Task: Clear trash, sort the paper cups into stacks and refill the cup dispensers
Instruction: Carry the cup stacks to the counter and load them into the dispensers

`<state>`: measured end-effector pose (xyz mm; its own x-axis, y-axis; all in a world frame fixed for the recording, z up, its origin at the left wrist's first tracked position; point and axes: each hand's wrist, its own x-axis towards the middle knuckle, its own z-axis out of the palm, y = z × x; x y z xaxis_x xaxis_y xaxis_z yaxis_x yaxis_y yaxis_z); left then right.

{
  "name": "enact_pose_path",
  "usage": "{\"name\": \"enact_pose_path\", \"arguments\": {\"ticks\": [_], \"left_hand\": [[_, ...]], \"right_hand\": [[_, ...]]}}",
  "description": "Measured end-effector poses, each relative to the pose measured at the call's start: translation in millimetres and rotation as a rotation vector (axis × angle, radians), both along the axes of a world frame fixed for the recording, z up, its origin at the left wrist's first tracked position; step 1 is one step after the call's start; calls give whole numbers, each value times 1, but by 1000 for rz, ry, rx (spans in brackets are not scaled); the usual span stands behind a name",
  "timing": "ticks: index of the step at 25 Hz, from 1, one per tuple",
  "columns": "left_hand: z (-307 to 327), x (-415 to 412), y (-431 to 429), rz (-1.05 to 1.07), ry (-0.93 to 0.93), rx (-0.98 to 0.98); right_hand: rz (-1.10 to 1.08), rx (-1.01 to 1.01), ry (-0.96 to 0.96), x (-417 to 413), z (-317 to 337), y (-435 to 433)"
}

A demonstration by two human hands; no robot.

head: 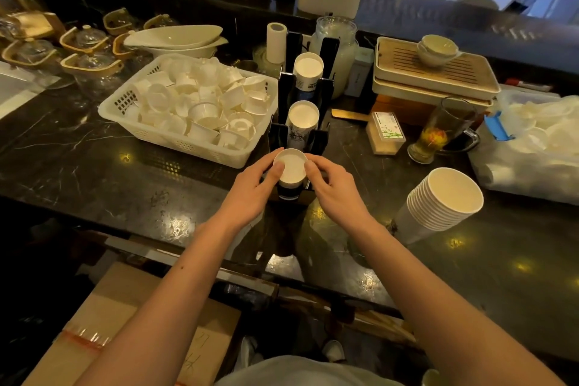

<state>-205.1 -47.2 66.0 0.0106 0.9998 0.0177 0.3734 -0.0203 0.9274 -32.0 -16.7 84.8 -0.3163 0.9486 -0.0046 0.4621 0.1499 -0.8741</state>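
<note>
Black plastic of the dispenser (327, 50) hides most of its three cup stacks; only their white ends show. The nearest stack (291, 166) stands in the front slot, its sides covered by my grip. My left hand (250, 188) and right hand (336, 188) curl round its top from either side, thumbs on the rim, forearms stretched forward. A loose stack of cups (445, 197) leans at the right.

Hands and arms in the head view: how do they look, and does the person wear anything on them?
The left hand and right hand are bare: no gloves, rings or watch show. The left forearm and right forearm are uncovered, with no sleeve in view; the left one has one small dark spot. A light grey garment covers the torso at the bottom edge.
</note>
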Motion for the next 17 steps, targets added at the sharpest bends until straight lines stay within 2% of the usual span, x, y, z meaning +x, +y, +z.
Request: {"name": "enact_pose_path", "arguments": {"ticks": [2,4,7,10,13,17], "left_hand": [[3,2,-2,10,27,1],[11,10,-9,93,127,84],[39,36,-23,230,186,392],[61,76,-26,154,104,607],[57,123,-18,9,-5,510],[28,181,-1,-140,-114,125]], "right_hand": [[19,3,-16,2,4,0],[11,27,10,11,14,-7],[-72,201,90,43,34,-21],[-218,374,181,96,51,-27],[-344,436,122,150,52,-24],[-426,325,80,204,31,-20]]}}
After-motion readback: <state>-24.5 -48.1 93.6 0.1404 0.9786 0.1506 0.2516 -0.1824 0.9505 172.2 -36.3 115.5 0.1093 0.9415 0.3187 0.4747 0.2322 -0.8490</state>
